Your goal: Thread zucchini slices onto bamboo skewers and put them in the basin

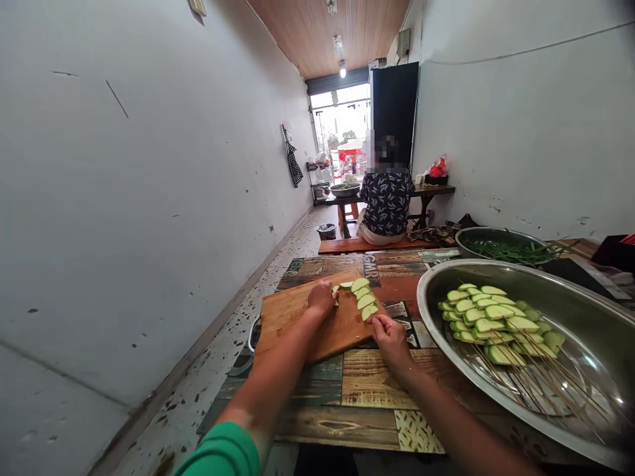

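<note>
My left hand [322, 299] is closed over the wooden cutting board [292, 324], its fingers curled at a pale zucchini slice [336, 289] that they partly cover. Several half-round, green-rimmed zucchini slices [366, 299] lie in an overlapping row along the board's right side. At the near end of that row, my right hand [391, 336] pinches with thumb and fingers; what is between them is too small to make out. To the right, a large oval metal basin [431, 291] holds many skewered zucchini slices [491, 314], their thin sticks [546, 387] pointing towards me.
Under the board is a wood-patterned table [367, 377]. A second metal bowl [464, 248] with long green vegetables stands behind the basin. Farther off, a person [387, 201] sits on a bench [342, 246], back to me. A white wall [149, 198] runs along the left.
</note>
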The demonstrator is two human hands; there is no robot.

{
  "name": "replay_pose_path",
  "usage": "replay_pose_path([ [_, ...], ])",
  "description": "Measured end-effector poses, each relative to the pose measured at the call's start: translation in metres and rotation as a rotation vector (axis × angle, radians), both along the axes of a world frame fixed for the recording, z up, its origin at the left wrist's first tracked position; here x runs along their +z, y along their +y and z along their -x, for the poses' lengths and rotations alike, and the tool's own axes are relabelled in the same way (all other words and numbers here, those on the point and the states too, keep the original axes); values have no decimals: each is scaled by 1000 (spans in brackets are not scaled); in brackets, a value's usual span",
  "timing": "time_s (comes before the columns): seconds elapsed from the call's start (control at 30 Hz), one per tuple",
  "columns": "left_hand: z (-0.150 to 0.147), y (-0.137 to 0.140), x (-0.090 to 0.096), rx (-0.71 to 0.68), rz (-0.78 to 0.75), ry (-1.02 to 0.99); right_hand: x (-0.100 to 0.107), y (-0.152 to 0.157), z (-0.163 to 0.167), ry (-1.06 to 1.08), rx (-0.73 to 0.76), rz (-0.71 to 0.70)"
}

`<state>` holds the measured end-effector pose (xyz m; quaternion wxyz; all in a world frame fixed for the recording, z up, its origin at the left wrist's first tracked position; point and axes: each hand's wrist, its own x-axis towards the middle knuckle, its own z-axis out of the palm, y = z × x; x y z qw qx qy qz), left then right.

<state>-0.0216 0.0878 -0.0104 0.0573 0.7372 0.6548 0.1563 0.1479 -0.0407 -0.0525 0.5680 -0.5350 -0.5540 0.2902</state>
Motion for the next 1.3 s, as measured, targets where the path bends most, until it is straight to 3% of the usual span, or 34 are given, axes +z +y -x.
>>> replay_pose_path([
  [0.23, -2, 10, 7, 46, 83, -70, -1, 3, -1, 84, 27, 77],
  [0.4, 9, 5, 7, 48, 78, -323, -5, 7, -1, 226, 75, 180],
  [0.5, 20, -1, 1, 38, 46, -361, -4, 7, 1, 287, 127, 219],
  [0.63, 33, -13, -3, 6, -18, -339, 4, 3, 4, 255, 204, 209],
  [0.77, 30, -30, 3, 39, -121, -549, 11, -1, 1, 214, 113, 105],
  [0.9, 17, -41, 5, -54, 119, -878, 12, -1, -3, 229, 52, 56],
  [0.97, 18, -42, 5, -52, 112, -800, 11, -1, -3, 204, 56, 66],
  [1.1, 28, -35, 1, 97, -134, -328, 8, 0, -2, 110, 35, 74],
  [1.2, 31, -29, -6, 84, -123, -98, 9, -1, 0, 62, 43, 88],
  [1.3, 29, -24, -14, 56, -103, -52, 11, -3, 2, 46, 69, 115],
])
